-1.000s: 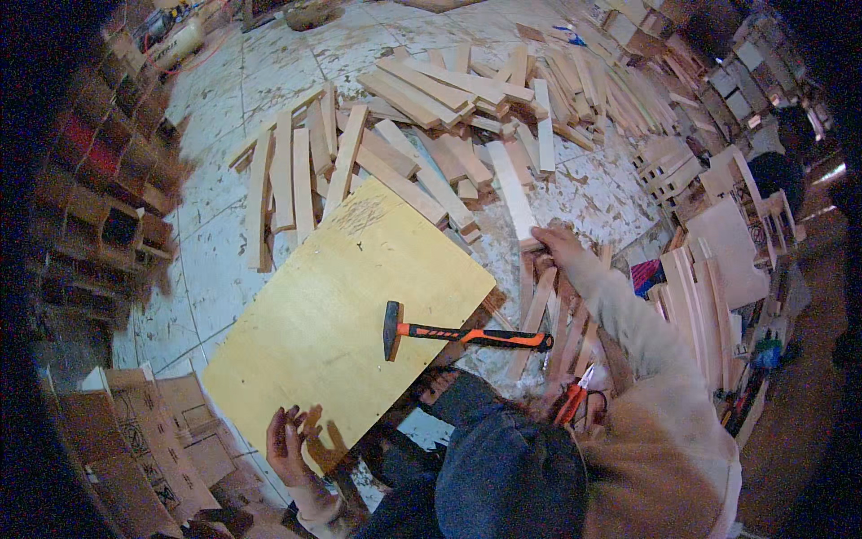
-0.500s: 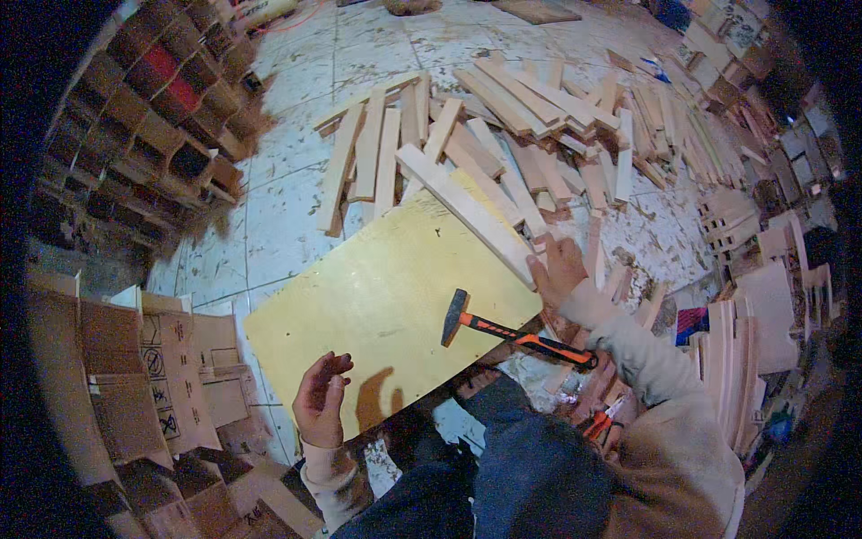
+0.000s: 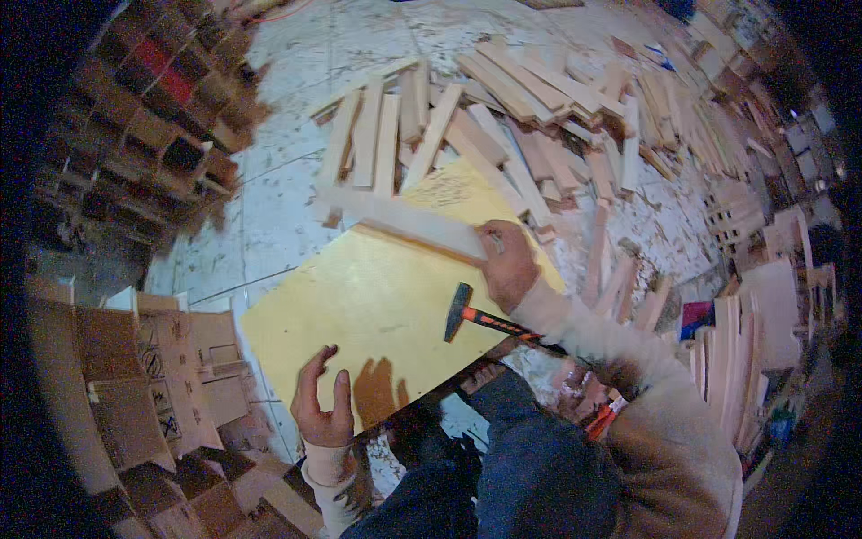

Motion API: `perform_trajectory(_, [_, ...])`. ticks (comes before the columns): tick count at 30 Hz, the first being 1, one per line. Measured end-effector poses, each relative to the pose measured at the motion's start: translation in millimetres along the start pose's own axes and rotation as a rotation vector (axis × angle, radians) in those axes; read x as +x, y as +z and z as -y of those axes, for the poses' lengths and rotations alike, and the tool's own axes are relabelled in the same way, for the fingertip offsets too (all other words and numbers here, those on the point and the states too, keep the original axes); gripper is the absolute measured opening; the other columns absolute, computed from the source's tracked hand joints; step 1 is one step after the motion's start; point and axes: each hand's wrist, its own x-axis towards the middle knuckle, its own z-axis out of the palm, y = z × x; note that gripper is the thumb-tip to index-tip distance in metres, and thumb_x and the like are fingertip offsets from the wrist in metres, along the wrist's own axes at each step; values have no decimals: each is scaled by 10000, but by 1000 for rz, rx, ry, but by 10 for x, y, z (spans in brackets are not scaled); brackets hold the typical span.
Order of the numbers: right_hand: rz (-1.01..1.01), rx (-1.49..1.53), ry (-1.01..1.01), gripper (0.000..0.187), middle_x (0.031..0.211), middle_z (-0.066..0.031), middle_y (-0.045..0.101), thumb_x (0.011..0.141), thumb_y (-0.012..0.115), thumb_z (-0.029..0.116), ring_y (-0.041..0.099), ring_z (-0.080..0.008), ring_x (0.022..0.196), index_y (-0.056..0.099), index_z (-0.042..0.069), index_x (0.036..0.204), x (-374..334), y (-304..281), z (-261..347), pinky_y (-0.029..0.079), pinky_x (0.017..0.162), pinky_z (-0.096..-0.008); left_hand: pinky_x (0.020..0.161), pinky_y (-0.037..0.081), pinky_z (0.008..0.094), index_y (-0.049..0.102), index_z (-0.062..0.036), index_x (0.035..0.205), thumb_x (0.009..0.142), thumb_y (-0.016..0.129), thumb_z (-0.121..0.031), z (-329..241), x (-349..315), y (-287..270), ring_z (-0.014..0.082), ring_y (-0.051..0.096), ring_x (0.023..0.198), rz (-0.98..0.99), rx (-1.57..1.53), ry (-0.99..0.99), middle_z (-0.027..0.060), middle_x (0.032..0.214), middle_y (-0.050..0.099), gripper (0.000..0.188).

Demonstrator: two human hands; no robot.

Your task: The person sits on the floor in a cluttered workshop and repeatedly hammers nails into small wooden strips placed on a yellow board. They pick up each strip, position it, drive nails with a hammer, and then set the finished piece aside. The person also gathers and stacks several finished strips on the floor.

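My right hand is closed on one end of a pale wooden slat, whose long body stretches leftward over a yellow board. The slat's far end is smeared by motion. A hammer with a dark head and an orange and black handle lies on the board's near right part, its handle partly hidden below my right forearm. My left hand hovers at the board's near left edge, fingers apart and nothing in it, casting a shadow on the yellow surface.
Beyond the board, a heap of wooden slats covers the floor. Cardboard boxes stand at the left, with a compartmented rack behind them. Wood pieces are stacked at the right. Red-handled pliers lie beside my leg.
My right hand has lifted the slat and moved it left and nearer, swinging it flatter across the board. My left hand's fingers have spread wider. The hammer lies in nearly the same spot.
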Motion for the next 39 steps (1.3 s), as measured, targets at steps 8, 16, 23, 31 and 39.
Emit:
perform_trajectory(8, [133,-296,-729,305,999,-109,538,726,702,97,517,-325,984,615,54,1015,-261,-237,119,419,895,-428,1079,219,578,417,-79,1355,835,611,-233,650,258,419,347,333,1342,103,688,243,127,1438,385,576])
perform_trajectory(16, [356,-920,633,501,1068,-233,607,879,552,416,584,-392,1034,563,-28,1111,-233,-1563,-1051,468,885,-453,998,312,592,422,-110,1358,841,596,-368,1546,29,237,313,388,1310,92,842,52,113,1414,422,603])
perform_trajectory(23, [531,-995,726,648,1114,-264,600,896,446,536,588,-394,1047,576,-66,1098,-451,-1556,-1555,468,916,-440,974,352,567,506,-89,1248,747,706,-365,1800,-99,-200,332,489,1177,122,823,-40,137,1255,512,606])
perform_trajectory(31, [-128,-613,396,510,1125,-255,587,882,594,334,598,-380,1018,499,-46,1209,-473,-1632,-1373,483,861,-434,793,450,454,552,-88,1111,644,775,-170,1663,-257,-300,319,584,934,124,585,-98,101,1019,619,524])
perform_trajectory(39, [265,-420,-460,539,921,-172,590,766,722,275,600,-333,796,546,68,1231,154,-894,-21,498,692,-415,706,460,399,574,-65,1145,821,669,-180,1268,-226,-639,320,611,810,-20,581,-76,158,923,632,357])
